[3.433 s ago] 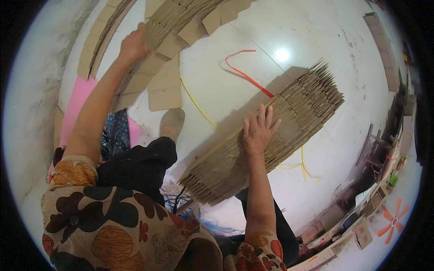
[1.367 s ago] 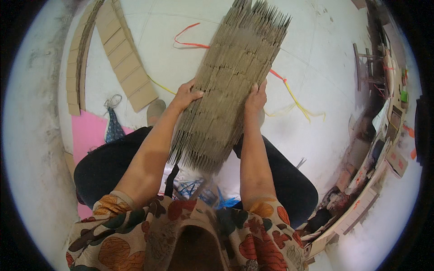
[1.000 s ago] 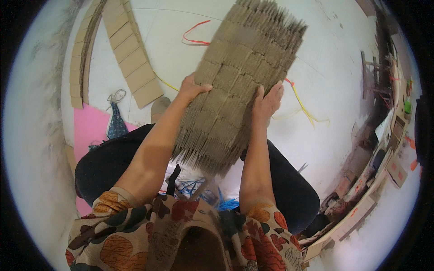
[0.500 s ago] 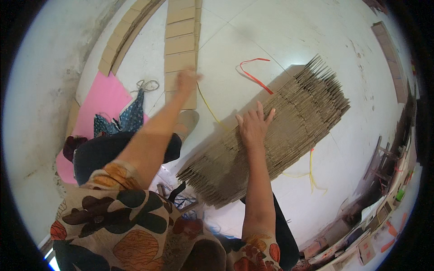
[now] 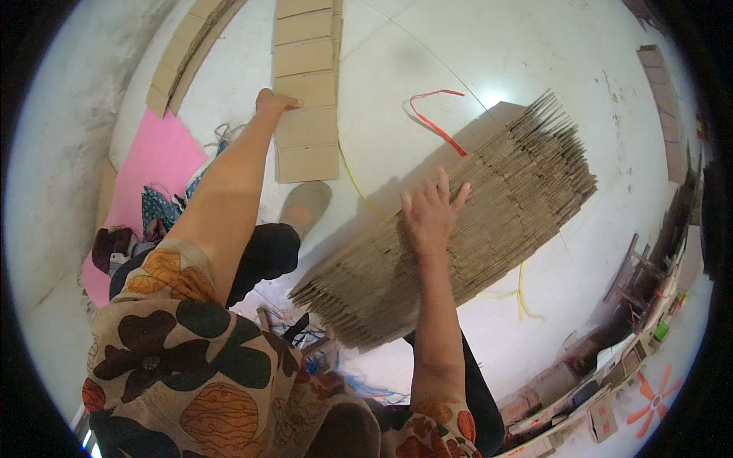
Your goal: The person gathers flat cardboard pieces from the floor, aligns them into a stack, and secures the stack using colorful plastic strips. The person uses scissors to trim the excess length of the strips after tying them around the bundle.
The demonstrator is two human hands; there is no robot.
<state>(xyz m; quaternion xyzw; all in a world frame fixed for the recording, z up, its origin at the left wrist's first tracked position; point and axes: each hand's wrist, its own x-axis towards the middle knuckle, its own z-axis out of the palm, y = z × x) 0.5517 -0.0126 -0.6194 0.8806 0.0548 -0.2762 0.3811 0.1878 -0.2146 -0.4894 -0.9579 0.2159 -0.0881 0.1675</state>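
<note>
My right hand [image 5: 430,217] lies on top of a long bundle of brown cardboard pieces [image 5: 496,214] standing on edge, packed tightly side by side. Its fingers are spread and it grips nothing. To the left, my left hand [image 5: 275,101] is closed at the left edge of an overlapping row of flat cardboard pieces [image 5: 307,126] on the floor. The thumb rests on top of one piece; the other fingers are partly hidden at the edge. A yellow strap [image 5: 353,177] runs between row and bundle, and a red strap [image 5: 437,131] lies beyond the bundle.
Another cardboard row [image 5: 183,53] curves along the far left. Nearby are a pink sheet [image 5: 156,153] and blue patterned cloth [image 5: 158,206]. My shoe [image 5: 307,204] stands before the nearer row. More yellow strap [image 5: 521,298] lies right of the bundle, and an orange fan-shaped object [image 5: 654,399] at lower right.
My left hand has moved left and forward from above the cardboard row to its left edge, closing there. My right hand stays spread on the bundle. The view has shifted slightly.
</note>
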